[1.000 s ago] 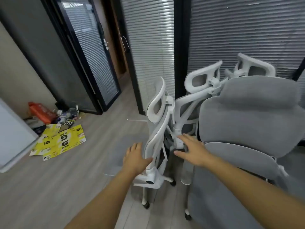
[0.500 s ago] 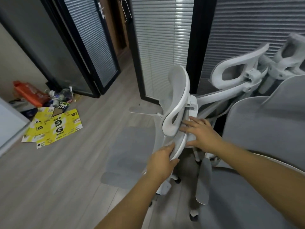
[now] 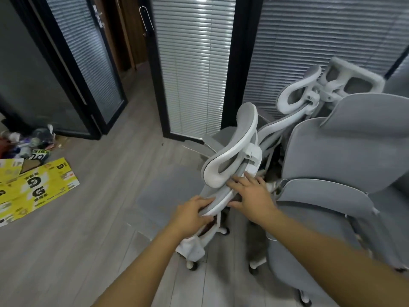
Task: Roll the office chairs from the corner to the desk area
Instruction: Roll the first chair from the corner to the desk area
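A white-framed office chair with grey mesh (image 3: 230, 156) stands in front of me with its back toward me, headrest on top. My left hand (image 3: 192, 214) grips the left rim of its backrest, fingers curled over the edge. My right hand (image 3: 250, 196) lies on the back of the backrest just under the headrest, fingers straight and spread. Its castors (image 3: 192, 265) sit on the floor. A grey upholstered chair (image 3: 343, 151) stands close on the right. Two more white chairs (image 3: 298, 96) are packed behind, against the blinds.
Flattened yellow cardboard (image 3: 37, 189) and a pile of rubbish (image 3: 28, 142) lie on the floor at left. Black-framed glass partitions with blinds (image 3: 194, 74) stand behind the chairs, beside a doorway (image 3: 132, 41). Bare grey wood floor (image 3: 88, 240) spreads to my left.
I have come closer to the white chair. My left hand closed round the backrest rim and my right hand settled on the back under the headrest.
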The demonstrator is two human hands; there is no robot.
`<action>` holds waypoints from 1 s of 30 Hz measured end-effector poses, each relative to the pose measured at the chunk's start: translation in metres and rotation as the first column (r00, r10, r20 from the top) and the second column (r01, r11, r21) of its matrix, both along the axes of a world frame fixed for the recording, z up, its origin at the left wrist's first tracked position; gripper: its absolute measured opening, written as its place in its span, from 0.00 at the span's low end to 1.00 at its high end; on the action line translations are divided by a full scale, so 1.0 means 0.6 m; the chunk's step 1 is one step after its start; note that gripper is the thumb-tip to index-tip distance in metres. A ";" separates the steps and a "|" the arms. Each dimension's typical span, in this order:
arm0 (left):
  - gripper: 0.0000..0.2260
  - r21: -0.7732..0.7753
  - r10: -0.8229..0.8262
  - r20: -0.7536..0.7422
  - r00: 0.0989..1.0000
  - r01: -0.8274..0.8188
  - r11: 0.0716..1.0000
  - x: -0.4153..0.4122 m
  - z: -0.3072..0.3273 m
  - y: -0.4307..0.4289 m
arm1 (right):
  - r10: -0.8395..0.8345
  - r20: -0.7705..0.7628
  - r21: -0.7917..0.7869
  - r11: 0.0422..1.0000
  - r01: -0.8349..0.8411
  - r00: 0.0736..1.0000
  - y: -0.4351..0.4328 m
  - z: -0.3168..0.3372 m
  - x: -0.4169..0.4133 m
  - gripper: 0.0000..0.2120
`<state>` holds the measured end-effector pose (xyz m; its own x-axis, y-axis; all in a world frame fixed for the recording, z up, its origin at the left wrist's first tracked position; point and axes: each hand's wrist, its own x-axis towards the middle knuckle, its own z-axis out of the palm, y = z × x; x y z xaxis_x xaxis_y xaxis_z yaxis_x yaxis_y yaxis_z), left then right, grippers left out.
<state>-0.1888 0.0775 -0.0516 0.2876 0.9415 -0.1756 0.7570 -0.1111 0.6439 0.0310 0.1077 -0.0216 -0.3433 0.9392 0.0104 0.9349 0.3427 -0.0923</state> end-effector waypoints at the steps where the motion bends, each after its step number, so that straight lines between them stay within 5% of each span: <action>1: 0.26 -0.027 -0.021 0.018 1.000 0.021 0.999 -0.028 0.001 -0.006 | -0.016 -0.013 -0.009 1.000 0.016 1.000 -0.019 -0.005 -0.024 0.32; 7: 0.24 -0.131 -0.036 0.033 0.999 0.040 0.991 -0.196 0.013 -0.031 | 0.024 -0.007 0.000 1.000 -0.024 1.000 -0.119 0.008 -0.158 0.33; 12: 0.24 -0.209 -0.016 -0.095 0.995 -0.004 0.978 -0.305 0.055 -0.049 | 0.060 -0.367 -0.001 0.998 -0.064 0.928 -0.134 0.049 -0.142 0.24; 17: 0.18 0.000 0.136 -0.237 0.962 -0.140 0.990 -0.341 0.067 -0.072 | 0.030 -0.541 0.038 0.999 -0.011 0.841 -0.068 0.099 -0.093 0.08; 19: 0.20 0.102 0.221 -0.205 0.954 -0.203 0.974 -0.339 0.056 -0.087 | 0.042 -0.463 0.023 0.999 -0.035 0.885 -0.031 0.103 -0.075 0.12; 23: 0.28 0.222 0.341 -0.174 0.924 -0.300 0.928 -0.352 0.031 -0.097 | 0.043 0.001 -0.128 0.991 -0.043 0.999 0.018 0.053 -0.035 0.27; 30: 0.26 0.325 0.398 -0.094 0.913 -0.350 0.879 -0.384 0.009 -0.113 | -0.024 -0.160 -0.017 1.000 0.022 0.987 -0.031 -0.007 -0.075 0.30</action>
<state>-0.4190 0.0099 -0.0464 -0.1039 0.9881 0.1135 0.8661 0.0338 0.4987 -0.0139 0.0891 -0.0258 -0.3167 0.9473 0.0489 0.9153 0.3187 -0.2462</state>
